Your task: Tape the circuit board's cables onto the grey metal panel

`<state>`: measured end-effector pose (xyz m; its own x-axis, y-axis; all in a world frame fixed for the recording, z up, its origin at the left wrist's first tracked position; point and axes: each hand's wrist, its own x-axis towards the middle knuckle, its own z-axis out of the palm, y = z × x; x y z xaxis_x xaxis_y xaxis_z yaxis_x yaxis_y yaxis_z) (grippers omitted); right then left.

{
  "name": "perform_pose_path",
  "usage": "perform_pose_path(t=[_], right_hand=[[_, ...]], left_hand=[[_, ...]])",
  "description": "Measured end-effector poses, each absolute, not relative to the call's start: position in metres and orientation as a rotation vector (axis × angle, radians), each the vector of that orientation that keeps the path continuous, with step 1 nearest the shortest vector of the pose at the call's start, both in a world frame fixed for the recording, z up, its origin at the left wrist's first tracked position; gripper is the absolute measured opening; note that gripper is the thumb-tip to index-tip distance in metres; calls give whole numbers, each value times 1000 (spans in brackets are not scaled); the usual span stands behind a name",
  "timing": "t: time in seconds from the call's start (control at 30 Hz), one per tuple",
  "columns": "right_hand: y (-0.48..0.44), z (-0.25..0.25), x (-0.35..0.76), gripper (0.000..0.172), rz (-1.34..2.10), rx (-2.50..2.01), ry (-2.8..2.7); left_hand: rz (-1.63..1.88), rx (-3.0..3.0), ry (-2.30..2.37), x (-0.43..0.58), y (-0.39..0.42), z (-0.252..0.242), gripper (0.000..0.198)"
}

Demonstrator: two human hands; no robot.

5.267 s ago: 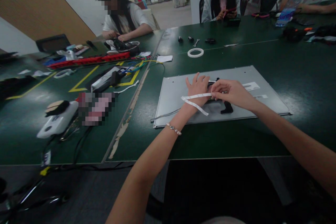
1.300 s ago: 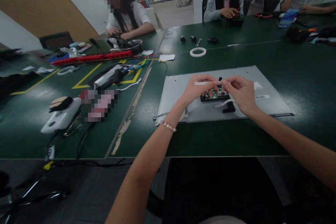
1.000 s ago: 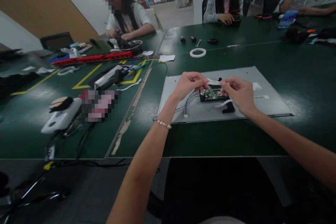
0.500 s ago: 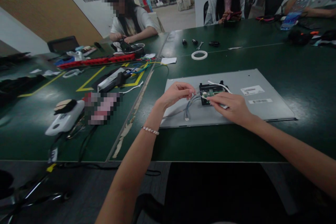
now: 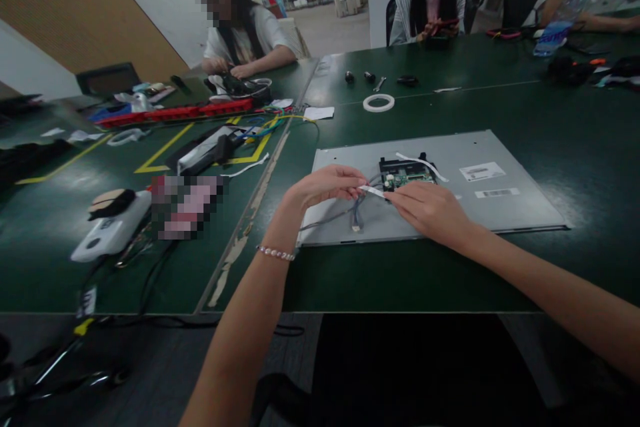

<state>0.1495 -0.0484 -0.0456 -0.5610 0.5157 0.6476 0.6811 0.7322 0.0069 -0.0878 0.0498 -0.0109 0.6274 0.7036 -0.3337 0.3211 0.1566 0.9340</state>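
A grey metal panel (image 5: 505, 153) lies flat on the green table (image 5: 390, 273) in front of me. A small green circuit board (image 5: 403, 177) in a black frame sits on it, with a white flat ribbon (image 5: 423, 165) curling off its top. My left hand (image 5: 325, 188) and my right hand (image 5: 427, 212) meet just left of the board. Both pinch a short white strip (image 5: 371, 191) stretched between their fingertips. Grey and blue wires (image 5: 353, 212) trail across the panel under the strip toward its left edge.
A white tape ring (image 5: 379, 103), a small wrench and black knobs (image 5: 370, 77) lie further back. On the left are a red power strip (image 5: 175, 113), coloured cables, a white device (image 5: 107, 233) and yellow floor-style tape lines. Three other people sit at the far side.
Earlier my hands held a long white strip over the panel. They have since dropped lower and to the left of the board, now pinching a short strip above the wires.
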Motion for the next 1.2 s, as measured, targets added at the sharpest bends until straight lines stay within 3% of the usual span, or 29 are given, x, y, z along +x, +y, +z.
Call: perform_pose_path(t=[0.2,0.5,1.0,1.2], right_hand=[[-49,-48,139,26,-385,-910,-2442],[-48,-48,129,21,-431,-962,-2473],[-51,-52,130,41,-94,-837,-2657],[-50,-52,132,42,-75,-830,-2673]], left_hand=[[458,1742,979,-84,52,-14,8],[457,2086,1017,-84,54,-22,16],[358,2357,1130,-89,56,-24,19],[402,2507,1203,-90,59,-32,24]])
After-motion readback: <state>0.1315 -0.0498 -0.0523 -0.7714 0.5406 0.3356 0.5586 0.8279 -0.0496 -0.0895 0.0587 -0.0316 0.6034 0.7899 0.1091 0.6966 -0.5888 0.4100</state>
